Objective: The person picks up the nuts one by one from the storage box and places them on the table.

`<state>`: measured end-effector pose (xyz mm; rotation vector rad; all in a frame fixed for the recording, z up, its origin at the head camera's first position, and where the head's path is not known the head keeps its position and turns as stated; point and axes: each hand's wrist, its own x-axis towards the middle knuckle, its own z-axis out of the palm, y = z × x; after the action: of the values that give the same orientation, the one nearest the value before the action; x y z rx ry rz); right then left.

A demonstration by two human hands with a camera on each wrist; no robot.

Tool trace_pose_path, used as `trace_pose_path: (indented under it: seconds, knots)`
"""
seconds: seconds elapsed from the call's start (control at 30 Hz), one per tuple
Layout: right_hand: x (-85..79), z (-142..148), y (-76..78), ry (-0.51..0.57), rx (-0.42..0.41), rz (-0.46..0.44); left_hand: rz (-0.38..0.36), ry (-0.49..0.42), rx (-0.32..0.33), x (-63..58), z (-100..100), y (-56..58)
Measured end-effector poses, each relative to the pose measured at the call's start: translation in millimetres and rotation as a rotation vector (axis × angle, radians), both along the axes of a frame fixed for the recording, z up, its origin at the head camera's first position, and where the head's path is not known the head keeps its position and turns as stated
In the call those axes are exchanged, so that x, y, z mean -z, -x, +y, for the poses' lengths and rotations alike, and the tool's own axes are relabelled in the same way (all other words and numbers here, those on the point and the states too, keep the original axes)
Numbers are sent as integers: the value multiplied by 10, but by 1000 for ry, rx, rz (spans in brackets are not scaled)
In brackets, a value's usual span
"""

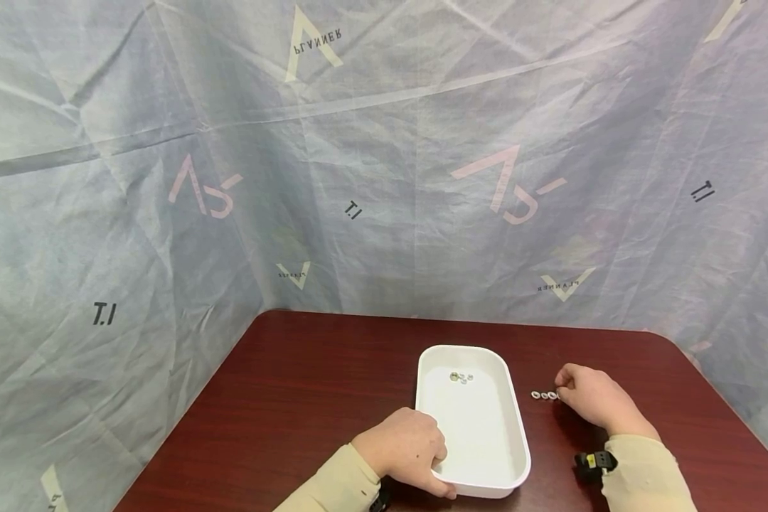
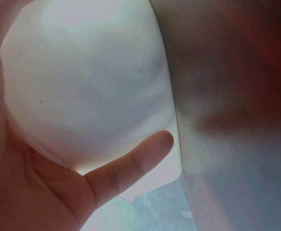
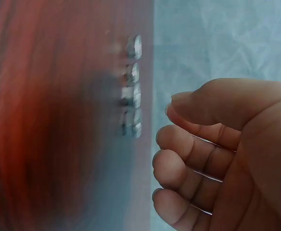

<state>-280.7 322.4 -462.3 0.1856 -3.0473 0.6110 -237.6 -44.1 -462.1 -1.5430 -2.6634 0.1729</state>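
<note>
At the near left corner of the tray (image 1: 476,434), your left hand (image 1: 406,448) is gripping it, usefully steadying it, I judge. Rightward and farther, your right hand (image 1: 596,397) is holding thumb and forefinger close together at the rings (image 1: 545,395); whether they're pinching one, I can't tell. You should be taking rings singly, by their edges. Farther still, small bits (image 1: 454,377) are lying in the tray's far end.
</note>
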Motion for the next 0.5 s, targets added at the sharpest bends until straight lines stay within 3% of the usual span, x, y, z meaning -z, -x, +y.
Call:
trace_pose_path:
  seconds: [0.5]
  knots:
    - [-264,-288,-73,-7,-64,59,-2,-11,9,24,-1,18]
